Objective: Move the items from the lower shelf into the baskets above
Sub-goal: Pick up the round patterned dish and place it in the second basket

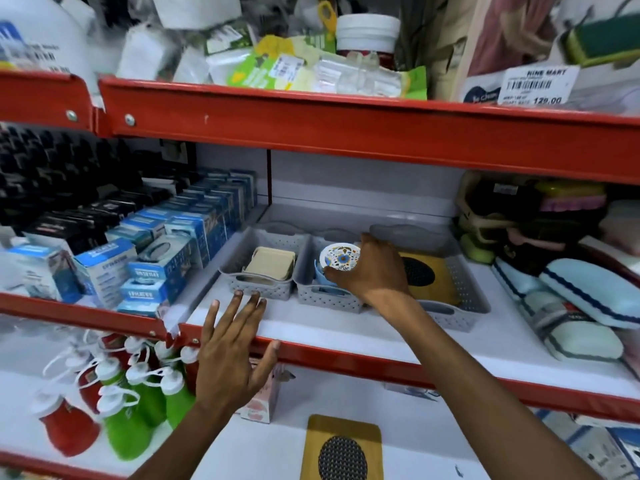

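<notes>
A: Entry, largest first. Landmark: the middle grey basket (327, 292) on the upper white shelf (346, 327). Left of it, touching, a matching basket (258, 271) holding a stack of beige flat pieces (272, 263). Right of it, a wider basket (460, 292) with a yellow pad (429, 275) lying inside.

B: Below the landmark?

A: The lower shelf (433, 431) carries one more yellow pad (341, 448), not yet moved, plus a small pink box (265, 398) under the shelf edge.

B: Hands?

A: Right hand (372, 271) is over the middle basket, its grip clamped on a small round floral item (339, 258), tilted face-out above blue pieces (325, 275) already inside. Judged: it is being set down among like items, so sorting goes by type.

B: Left?

A: Left hand (230, 355) hovers at the red shelf lip, below and left of the landmark, fingers spread apart, holding nothing. Possibly steadying, possibly free for the next pick.
</notes>
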`<state>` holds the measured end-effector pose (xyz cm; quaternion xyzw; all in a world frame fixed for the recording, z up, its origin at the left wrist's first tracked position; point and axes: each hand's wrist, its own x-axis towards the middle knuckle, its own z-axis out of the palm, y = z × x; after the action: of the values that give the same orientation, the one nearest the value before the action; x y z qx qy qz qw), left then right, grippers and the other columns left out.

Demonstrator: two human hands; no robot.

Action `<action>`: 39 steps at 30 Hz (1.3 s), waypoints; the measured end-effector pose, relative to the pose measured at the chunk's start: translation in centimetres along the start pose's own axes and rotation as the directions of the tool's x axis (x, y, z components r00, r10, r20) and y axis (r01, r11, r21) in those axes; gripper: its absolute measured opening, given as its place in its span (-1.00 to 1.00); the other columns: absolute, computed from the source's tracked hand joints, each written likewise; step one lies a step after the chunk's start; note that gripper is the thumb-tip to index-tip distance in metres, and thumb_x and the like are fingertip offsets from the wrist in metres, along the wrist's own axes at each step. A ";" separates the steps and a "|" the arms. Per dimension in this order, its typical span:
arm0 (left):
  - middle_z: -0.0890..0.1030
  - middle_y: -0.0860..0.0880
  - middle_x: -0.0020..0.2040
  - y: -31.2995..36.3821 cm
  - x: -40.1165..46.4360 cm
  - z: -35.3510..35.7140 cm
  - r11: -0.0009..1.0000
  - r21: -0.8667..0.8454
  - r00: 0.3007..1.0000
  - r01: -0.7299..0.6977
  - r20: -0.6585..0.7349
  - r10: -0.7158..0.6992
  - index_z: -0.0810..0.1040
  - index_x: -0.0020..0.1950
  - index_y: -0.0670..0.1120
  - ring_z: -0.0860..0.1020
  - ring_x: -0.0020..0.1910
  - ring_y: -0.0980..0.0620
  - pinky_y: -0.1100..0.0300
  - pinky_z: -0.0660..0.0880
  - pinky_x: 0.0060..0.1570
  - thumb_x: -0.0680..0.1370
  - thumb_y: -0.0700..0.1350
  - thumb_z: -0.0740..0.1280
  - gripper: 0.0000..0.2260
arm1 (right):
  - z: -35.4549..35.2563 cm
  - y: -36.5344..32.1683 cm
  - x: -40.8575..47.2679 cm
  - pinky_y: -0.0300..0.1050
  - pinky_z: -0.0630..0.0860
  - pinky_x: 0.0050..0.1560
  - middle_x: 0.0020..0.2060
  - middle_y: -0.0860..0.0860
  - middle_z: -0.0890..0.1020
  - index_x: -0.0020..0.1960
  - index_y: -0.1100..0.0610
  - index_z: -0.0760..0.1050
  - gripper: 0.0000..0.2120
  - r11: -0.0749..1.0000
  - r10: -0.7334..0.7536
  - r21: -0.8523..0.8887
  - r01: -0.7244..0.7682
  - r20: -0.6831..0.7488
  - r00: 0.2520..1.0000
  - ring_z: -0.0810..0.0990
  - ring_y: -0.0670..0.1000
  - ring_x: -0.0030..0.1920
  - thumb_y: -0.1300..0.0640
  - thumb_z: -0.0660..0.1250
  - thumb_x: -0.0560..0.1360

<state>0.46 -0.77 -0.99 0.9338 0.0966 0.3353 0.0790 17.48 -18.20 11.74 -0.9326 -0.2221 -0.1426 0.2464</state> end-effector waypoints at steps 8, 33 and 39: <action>0.46 -0.02 0.49 -0.1 0.1 0.1 1.000 -0.017 1.000 0.002 0.019 -0.002 0.43 0.46 -0.06 0.26 0.57 0.01 -0.08 -0.03 0.63 0.55 0.24 0.12 -0.42 | 1.3 0.0 2.1 0.08 0.47 0.16 0.15 0.17 0.66 0.15 0.16 0.56 -0.40 0.995 -0.019 -0.093 0.030 0.113 0.993 0.58 0.22 0.20 -0.28 0.50 0.36; 0.05 -0.21 0.64 3.9 -4.7 0.2 0.996 -0.002 0.996 -0.087 0.026 0.087 0.07 0.60 -0.17 -0.05 0.64 -0.23 -0.28 -0.13 0.59 0.56 0.21 0.15 -0.27 | 3.3 9.8 -15.6 0.30 0.05 0.57 0.58 0.17 0.22 0.58 0.15 0.23 -0.39 0.649 -0.751 -0.148 0.747 0.036 0.659 0.12 0.19 0.61 0.01 0.32 0.61; 0.03 -0.19 0.65 5.8 -11.9 5.8 0.983 -0.124 0.938 -0.134 0.304 0.166 0.05 0.61 -0.15 -0.02 0.64 -0.17 -0.19 -0.05 0.58 0.60 0.21 0.11 -0.30 | 9.2 15.5 -21.3 0.15 -0.01 0.59 0.58 0.14 0.23 0.57 0.13 0.24 -0.43 0.671 -0.680 -0.134 0.729 0.278 0.678 0.09 0.16 0.61 0.02 0.25 0.61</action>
<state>-4.08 -9.66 -11.43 0.9745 -0.0059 0.1925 0.1148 8.15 -32.81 -10.14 -0.8047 -0.5719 -0.1553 0.0358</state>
